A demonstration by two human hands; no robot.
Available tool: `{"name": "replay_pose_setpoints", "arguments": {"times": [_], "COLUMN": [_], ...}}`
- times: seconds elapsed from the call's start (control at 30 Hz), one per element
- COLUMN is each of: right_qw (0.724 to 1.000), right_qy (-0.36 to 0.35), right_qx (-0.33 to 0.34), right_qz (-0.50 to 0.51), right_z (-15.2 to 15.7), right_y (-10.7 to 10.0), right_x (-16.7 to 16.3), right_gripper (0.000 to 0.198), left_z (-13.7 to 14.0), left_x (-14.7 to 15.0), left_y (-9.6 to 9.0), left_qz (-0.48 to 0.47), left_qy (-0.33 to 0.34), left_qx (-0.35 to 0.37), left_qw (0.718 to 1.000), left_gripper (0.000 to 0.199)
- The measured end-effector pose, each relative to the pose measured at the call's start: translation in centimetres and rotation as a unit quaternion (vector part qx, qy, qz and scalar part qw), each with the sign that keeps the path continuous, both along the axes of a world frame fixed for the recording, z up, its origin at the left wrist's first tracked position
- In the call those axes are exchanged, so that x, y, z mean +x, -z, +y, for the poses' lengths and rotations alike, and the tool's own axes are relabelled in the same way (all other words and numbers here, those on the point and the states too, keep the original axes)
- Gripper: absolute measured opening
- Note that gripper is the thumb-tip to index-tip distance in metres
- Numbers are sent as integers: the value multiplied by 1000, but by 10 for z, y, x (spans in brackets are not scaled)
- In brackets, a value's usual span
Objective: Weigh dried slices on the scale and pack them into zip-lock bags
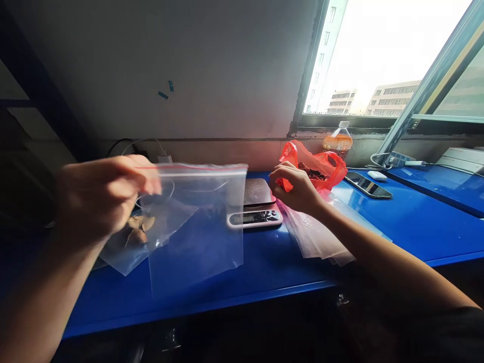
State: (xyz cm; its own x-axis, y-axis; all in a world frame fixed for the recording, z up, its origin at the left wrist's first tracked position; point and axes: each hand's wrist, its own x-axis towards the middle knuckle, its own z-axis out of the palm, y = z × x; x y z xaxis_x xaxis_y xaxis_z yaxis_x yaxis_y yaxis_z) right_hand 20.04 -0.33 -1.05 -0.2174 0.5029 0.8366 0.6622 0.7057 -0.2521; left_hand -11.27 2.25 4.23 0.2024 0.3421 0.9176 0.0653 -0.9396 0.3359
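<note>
My left hand (117, 189), slightly blurred, pinches the upper left corner of a clear zip-lock bag (200, 227). This bag hangs flat above the blue table, a red line along its top edge, with nothing visible inside. Behind it, at left, another clear bag (126, 259) lies with brown dried pieces (136, 231). My right hand (297, 189) has its fingers curled in front of a red plastic bag (335, 169) of dark dried pieces; whether anything is in the fingertips is hidden. Between the hands stands a kitchen scale (260, 217), partly covered by the hanging bag.
Under my right forearm lies a stack of clear bags (321, 237). A drink bottle (339, 141) stands behind the red bag. A phone (368, 185) and a white earbud case (377, 176) lie to the right. The blue table (264, 267) ends at its front edge; a wall and window rise behind.
</note>
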Motion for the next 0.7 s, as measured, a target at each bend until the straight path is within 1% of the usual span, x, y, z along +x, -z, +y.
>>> {"name": "replay_pose_setpoints", "arguments": {"times": [0.03, 0.07, 0.13, 0.2, 0.23, 0.27, 0.3, 0.37, 0.43, 0.53, 0.57, 0.63, 0.67, 0.7], "right_qw": [999, 997, 988, 970, 961, 956, 954, 959, 964, 967, 967, 964, 960, 957], "right_qy": [4, -3, -59, -136, -162, -173, -170, -145, -129, -117, -104, -57, -24, 10], "right_qx": [-23, -52, -118, -184, -207, -218, -219, -198, -170, -125, -104, -63, -49, -52], "right_qz": [29, 53, 75, 77, 81, 92, 110, 145, 160, 187, 208, 253, 273, 287], "right_z": [-1, -3, -13, -25, -31, -36, -40, -43, -45, -56, -63, -79, -87, -94], "right_y": [1, 1, 0, -3, -5, -7, -8, -10, -14, -30, -39, -59, -68, -75], "right_x": [-2, -5, -16, -27, -32, -36, -39, -43, -45, -43, -41, -33, -26, -18], "right_gripper": [9, 7, 3, 18, 24, 29, 30, 22, 8, 8, 8, 14, 18, 20], "left_z": [4, 9, 17, 23, 24, 23, 21, 13, 3, -5, -5, 0, 4, 9], "left_x": [-4, -6, -8, -5, -2, 0, 2, 4, 4, 0, -1, -4, -6, -9], "left_y": [-1, -2, 1, 8, 11, 14, 17, 19, 17, 10, 8, 3, 1, -1], "left_qz": [-28, -37, -50, -29, -15, -3, 11, 47, 88, 186, 221, 283, 289, 281], "left_qy": [14, 35, 56, 69, 79, 92, 107, 119, 108, 78, 54, -22, -72, -120], "left_qx": [-5, -16, -50, -78, -90, -100, -110, -127, -145, -160, -163, -168, -155, -129], "left_qw": [999, 999, 996, 994, 993, 991, 988, 984, 980, 966, 960, 944, 942, 944], "left_gripper": [24, 24, 24, 21, 20, 20, 20, 21, 23, 20, 17, 15, 15, 14]}}
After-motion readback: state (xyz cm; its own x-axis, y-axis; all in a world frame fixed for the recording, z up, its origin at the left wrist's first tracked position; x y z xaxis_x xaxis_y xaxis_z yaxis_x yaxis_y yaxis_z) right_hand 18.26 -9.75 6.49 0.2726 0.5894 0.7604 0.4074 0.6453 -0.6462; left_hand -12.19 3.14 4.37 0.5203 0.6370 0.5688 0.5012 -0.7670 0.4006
